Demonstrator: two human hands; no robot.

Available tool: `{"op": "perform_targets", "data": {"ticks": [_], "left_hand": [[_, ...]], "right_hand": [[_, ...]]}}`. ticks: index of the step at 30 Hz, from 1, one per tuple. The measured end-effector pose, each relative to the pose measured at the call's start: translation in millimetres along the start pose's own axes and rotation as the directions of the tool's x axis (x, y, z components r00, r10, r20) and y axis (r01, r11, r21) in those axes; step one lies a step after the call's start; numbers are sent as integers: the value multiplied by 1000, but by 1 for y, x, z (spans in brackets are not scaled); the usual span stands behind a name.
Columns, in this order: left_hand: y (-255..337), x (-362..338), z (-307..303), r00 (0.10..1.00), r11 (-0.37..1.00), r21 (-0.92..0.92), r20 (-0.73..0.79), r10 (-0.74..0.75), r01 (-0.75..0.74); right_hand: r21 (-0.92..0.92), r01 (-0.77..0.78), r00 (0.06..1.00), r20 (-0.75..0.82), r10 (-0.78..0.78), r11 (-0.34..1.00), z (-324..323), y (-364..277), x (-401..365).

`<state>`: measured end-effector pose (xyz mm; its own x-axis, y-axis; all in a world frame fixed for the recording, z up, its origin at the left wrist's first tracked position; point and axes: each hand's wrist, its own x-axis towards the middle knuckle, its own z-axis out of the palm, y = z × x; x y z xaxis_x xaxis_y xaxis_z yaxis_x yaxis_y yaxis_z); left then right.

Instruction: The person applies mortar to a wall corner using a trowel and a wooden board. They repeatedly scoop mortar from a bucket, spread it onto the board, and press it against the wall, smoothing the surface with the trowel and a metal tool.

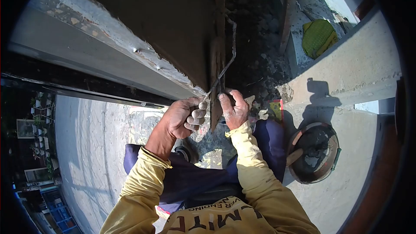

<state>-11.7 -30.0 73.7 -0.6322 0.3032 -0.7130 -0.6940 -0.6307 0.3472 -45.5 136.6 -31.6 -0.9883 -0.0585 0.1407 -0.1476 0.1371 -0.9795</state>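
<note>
A bent grey wire (234,43) runs down along a narrow upright wooden board (215,115). My left hand (187,116) is closed, pinching the wire's lower end between thumb and forefinger, left of the board. On the board's other side, my right hand (235,109) is also closed, thumb and forefinger together close against the edge. What its fingertips grip is hidden. Pale dried mortar or dust coats the fingers of both hands. A smooth dark slab-like face (173,21) rises just beyond my left hand.
A bucket (314,175) with grey mortar and a wooden-handled tool (294,157) stands at right. Beyond it, a yellow-green bundle (320,38) rests on a ledge. Rubble (266,58) lies behind the board. A rough-edged ledge (117,39) slants along the left.
</note>
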Motion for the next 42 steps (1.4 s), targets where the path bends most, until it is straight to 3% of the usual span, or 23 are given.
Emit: {"op": "perform_targets", "data": {"ticks": [2, 7, 11, 14, 21, 23, 25, 26, 27, 28, 29, 32, 35, 38, 39, 40, 41, 42], "left_hand": [[0, 0, -1, 1000, 1000, 0, -4, -1, 1], [0, 1, -6, 997, 1000, -9, 74, -25, 26], [0, 0, -2, 1000, 1000, -10, 22, -15, 15], [-1, 1, -3, 999, 1000, -14, 33, -15, 15], [-2, 4, -8, 998, 1000, -14, 62, -12, 13], [-3, 3, -6, 998, 1000, -18, 65, 8, -7], [-2, 0, -2, 999, 1000, -11, 50, -3, 4], [-1, 0, -1, 999, 1000, -15, 44, -7, 8], [-2, 1, -3, 999, 1000, -19, 51, 1, 0], [-3, 1, -2, 999, 1000, -17, 44, 4, -4], [-3, 1, -2, 999, 1000, -14, 35, 7, -6], [-3, 1, -1, 1000, 1000, -18, 4, 0, 0], [-2, 1, 1, 1000, 1000, -11, 5, 4, -4], [-2, 3, -7, 998, 1000, 2, 62, 9, -10], [-4, 4, -8, 996, 1000, 8, 94, 10, -11], [-6, 4, -6, 997, 1000, 4, 76, 20, -20], [-7, 3, -3, 998, 999, 7, 59, 31, -32], [-5, 1, -1, 998, 999, 13, 40, 43, -43]], "right_hand": [[-12, 111, 994, -16, -112, 994, 4, -6, 10], [-129, 23, 1000, -11, -24, 991, 3, -9, 49], [-102, 11, 1000, -23, -13, 995, 17, 33, 79], [-225, -39, 998, 35, 48, 974, 20, 41, 105], [-349, -322, 919, 108, 379, 880, 31, 126, 101], [-549, -361, 842, 154, 517, 753, 24, 150, 82], [-613, -298, 918, 26, 397, 731, 22, 207, 53], [-650, -268, 944, -30, 328, 711, 20, 203, 49], [-410, -428, 886, -12, 464, 806, 14, 200, 49], [-143, -571, 811, 50, 583, 808, 0, 147, 53], [125, -686, 728, 146, 670, 717, -10, 94, 56], [284, -598, 801, 228, 553, 749, -13, -3, 69], [312, -385, 914, 257, 313, 869, 3, 2, 95], [229, -555, 819, 316, 478, 800, 7, 14, 115], [-99, -263, 883, 376, 281, 960, 10, 66, 118], [-383, 106, 905, 419, 71, 918, 12, 117, 122], [-511, 112, 898, 420, 134, 852, 11, 141, 120], [-552, -102, 864, 363, 348, 828, 8, 152, 108]]}}
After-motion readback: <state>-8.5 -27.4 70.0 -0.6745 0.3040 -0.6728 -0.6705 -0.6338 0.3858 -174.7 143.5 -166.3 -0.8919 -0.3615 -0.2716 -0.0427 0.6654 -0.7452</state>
